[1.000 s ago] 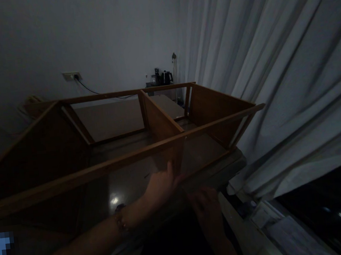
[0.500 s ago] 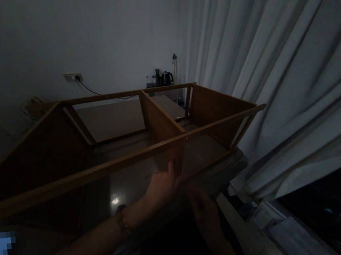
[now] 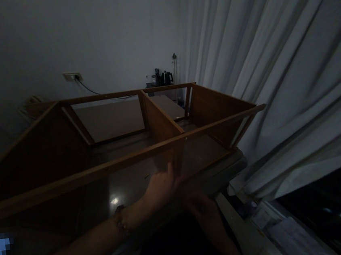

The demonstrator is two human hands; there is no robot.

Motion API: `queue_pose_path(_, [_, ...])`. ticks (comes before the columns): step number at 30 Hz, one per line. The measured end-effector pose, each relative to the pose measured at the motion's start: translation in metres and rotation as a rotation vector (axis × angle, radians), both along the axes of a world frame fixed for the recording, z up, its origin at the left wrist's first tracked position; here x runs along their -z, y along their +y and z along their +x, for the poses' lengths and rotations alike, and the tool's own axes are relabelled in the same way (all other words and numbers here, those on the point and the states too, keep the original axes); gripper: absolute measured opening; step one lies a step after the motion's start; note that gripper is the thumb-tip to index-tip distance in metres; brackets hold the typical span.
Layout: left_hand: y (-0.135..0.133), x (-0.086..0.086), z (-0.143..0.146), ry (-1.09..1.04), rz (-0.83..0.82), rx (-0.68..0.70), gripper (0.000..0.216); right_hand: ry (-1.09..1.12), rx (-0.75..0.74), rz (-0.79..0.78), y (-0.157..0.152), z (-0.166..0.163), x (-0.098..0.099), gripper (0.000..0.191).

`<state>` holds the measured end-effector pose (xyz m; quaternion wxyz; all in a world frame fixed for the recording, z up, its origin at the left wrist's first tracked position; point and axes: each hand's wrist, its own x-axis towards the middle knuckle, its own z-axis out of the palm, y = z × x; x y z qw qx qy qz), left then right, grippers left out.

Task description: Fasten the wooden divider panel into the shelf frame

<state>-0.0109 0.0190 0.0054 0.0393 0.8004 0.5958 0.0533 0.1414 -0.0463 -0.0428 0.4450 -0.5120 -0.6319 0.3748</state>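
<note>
A wooden shelf unit (image 3: 125,160) lies before me, its long rails running from left to right. My left hand (image 3: 161,188) is at the near lower end of its middle board (image 3: 162,122), thumb pressed up against the wood and fingers closed around the edge; its wrist wears a bracelet (image 3: 121,222). Just to the right and slightly lower is my right hand (image 3: 204,208), with its fingers curled together. Dim light and blur hide what it holds, if anything.
Under the unit is a padded grey surface (image 3: 223,169). White curtains (image 3: 242,55) hang along the right. A black kettle (image 3: 167,77) stands by the back wall, near a socket (image 3: 72,77) with a cable. Boxes or papers (image 3: 268,214) lie on the floor at right.
My right hand has shifted slightly left, closer to my left hand. The left hand keeps its place on the middle board, and the shelf unit stays put.
</note>
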Motion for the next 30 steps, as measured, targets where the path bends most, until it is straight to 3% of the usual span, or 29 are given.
queue_pose_path(10, [0.001,0.002,0.000,0.008,-0.007,0.005,0.057,-0.284,-0.187,0.283,0.009,0.013,0.012,0.014])
queue_pose_path(16, [0.001,0.002,0.001,0.023,0.019,0.009,0.058,-0.322,-0.043,0.517,0.010,0.007,0.018,0.012])
queue_pose_path(23, [0.001,0.001,-0.001,0.003,0.017,0.028,0.057,-0.218,-0.023,0.327,0.004,-0.005,0.015,0.025])
queue_pose_path(30, [0.001,0.001,0.001,0.002,-0.012,-0.009,0.058,0.087,0.168,0.021,-0.006,-0.015,0.009,0.025])
